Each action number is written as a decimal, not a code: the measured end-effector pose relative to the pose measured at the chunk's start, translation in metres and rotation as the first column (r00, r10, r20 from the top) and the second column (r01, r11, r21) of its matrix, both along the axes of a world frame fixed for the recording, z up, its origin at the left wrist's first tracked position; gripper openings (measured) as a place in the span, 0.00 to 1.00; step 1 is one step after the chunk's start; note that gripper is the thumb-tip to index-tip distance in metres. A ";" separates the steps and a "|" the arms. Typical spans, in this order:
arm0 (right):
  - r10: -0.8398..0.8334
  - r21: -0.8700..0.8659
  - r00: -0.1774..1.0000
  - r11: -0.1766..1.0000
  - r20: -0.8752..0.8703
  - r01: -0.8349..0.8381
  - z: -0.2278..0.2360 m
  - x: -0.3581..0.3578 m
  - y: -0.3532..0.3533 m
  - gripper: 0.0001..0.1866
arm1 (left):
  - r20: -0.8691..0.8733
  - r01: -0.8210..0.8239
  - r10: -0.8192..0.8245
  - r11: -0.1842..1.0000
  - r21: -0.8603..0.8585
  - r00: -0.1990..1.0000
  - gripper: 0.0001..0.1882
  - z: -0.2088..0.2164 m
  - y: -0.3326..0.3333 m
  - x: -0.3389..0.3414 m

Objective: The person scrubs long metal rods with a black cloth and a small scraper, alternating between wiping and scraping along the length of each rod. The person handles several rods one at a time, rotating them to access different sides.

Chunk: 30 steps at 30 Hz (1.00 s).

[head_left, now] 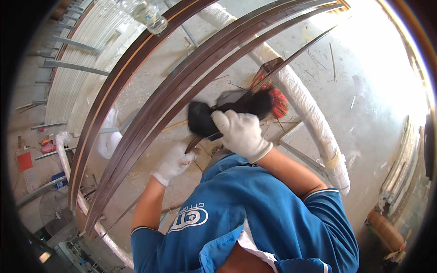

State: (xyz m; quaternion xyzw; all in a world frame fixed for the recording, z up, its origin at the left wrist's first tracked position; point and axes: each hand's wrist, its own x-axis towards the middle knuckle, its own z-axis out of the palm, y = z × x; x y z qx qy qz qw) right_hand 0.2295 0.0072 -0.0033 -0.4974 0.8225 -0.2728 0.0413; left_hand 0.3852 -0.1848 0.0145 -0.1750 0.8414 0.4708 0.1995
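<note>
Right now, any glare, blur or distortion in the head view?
Head view: glare washes out the floor at upper right; the black item beside the gloved right hand is smeared, probably by motion; fisheye bends the long brown strips into arcs; black vignetting fills the corners.

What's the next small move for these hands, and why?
I'd probably steady the brown strip with the left hand before shifting the right hand. The strip runs into the left hand's curled fingers, giving a steadying point, while the black item beside the right hand is blurred and what the right hand holds is unclear.
</note>
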 end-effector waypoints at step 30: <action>-0.647 -0.272 0.736 0.758 -0.199 0.593 -0.029 -0.154 0.037 0.17 | 0.095 -0.028 0.070 0.923 -0.384 0.993 0.32 0.024 -0.006 0.043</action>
